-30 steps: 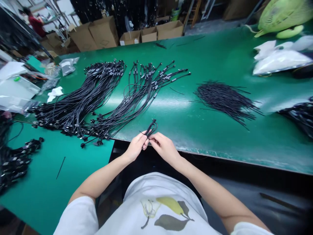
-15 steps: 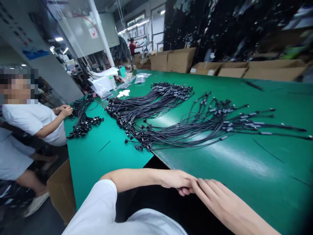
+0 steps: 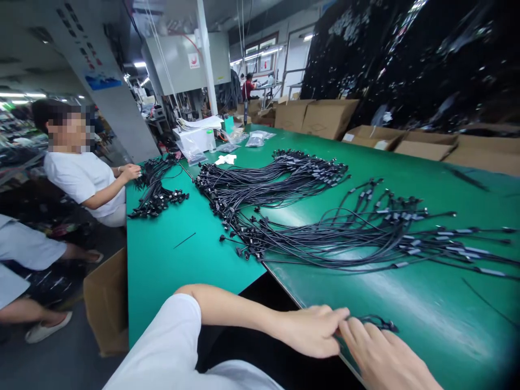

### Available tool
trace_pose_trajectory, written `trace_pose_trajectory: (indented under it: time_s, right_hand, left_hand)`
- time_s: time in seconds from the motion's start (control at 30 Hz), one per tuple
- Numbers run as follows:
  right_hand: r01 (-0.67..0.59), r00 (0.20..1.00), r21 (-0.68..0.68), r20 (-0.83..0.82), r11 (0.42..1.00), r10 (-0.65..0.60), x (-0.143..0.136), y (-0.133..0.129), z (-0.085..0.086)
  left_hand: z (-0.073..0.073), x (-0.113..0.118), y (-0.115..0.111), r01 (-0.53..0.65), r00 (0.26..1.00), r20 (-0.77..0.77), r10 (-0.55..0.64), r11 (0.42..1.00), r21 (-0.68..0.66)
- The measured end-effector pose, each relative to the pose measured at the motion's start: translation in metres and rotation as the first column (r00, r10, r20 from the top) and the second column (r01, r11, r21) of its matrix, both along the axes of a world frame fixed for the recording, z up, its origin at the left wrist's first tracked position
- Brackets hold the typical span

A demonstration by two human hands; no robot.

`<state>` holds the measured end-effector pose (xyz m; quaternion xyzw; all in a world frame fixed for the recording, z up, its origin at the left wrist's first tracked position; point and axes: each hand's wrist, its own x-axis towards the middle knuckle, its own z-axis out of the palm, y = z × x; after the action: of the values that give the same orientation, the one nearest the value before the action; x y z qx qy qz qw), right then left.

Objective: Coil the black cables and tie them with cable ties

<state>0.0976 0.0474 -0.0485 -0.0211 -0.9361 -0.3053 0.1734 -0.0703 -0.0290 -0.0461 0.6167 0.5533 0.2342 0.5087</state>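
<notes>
At the near table edge, my left hand (image 3: 311,330) and my right hand (image 3: 376,349) meet, both with fingers closed around a black cable (image 3: 379,323). A small coil of it with a dark end shows just beyond my right fingers; the rest is hidden by the hands. In front of them, a loose spread of black cables (image 3: 345,246) with grey tags runs across the green table (image 3: 422,303). A denser bundle of black cables (image 3: 252,187) lies behind it.
At the left, a person in white (image 3: 87,179) handles another cable pile (image 3: 156,200). A single thin strip (image 3: 184,240) lies nearby. Plastic bags (image 3: 258,138) and a white box (image 3: 199,138) sit at the back. Cardboard boxes (image 3: 329,119) line the far edge; another (image 3: 105,303) stands at lower left.
The view has shifted, so the table's contents appear further right. My hands sit a little lower and further right in view, and a cable coil now shows beyond my right fingers.
</notes>
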Motion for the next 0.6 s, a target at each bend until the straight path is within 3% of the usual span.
trace_pose_trajectory:
  time_s: [0.07, 0.13, 0.3, 0.4, 0.47, 0.53, 0.6]
  right_hand:
    - [0.067, 0.996, -0.052, -0.053, 0.996, -0.07, -0.009, -0.002, 0.002]
    - [0.117, 0.986, -0.089, -0.106, 0.989, -0.126, -0.016, -0.006, -0.004]
    - [0.007, 0.986, -0.211, -0.159, 0.977, -0.041, -0.019, -0.007, -0.02]
    - [0.041, 0.969, -0.433, -0.204, 0.9, -0.142, -0.016, -0.003, -0.011]
    - [0.099, 0.931, -0.574, -0.236, 0.813, -0.28, -0.016, -0.004, -0.002]
    - [0.124, 0.88, -0.681, -0.261, 0.722, -0.398, -0.018, -0.01, -0.001]
    - [0.103, 0.869, -0.747, -0.253, 0.657, -0.424, -0.016, -0.017, -0.009]
  left_hand:
    - [0.001, -0.003, 0.002, -0.086, 0.996, -0.007, 0.086, 0.996, -0.011]
    - [-0.007, -0.003, 0.006, -0.162, 0.98, 0.103, 0.171, 0.983, -0.091]
    - [-0.026, 0.019, 0.01, -0.217, 0.941, 0.239, 0.241, 0.969, -0.122]
    - [-0.024, 0.042, 0.01, -0.316, 0.892, 0.322, 0.318, 0.947, -0.06]
    - [-0.021, 0.05, 0.01, -0.333, 0.86, 0.399, 0.319, 0.942, -0.034]
    - [-0.02, 0.047, 0.011, -0.323, 0.844, 0.442, 0.302, 0.946, -0.031]
    - [-0.022, 0.035, 0.011, -0.318, 0.835, 0.459, 0.302, 0.947, -0.044]
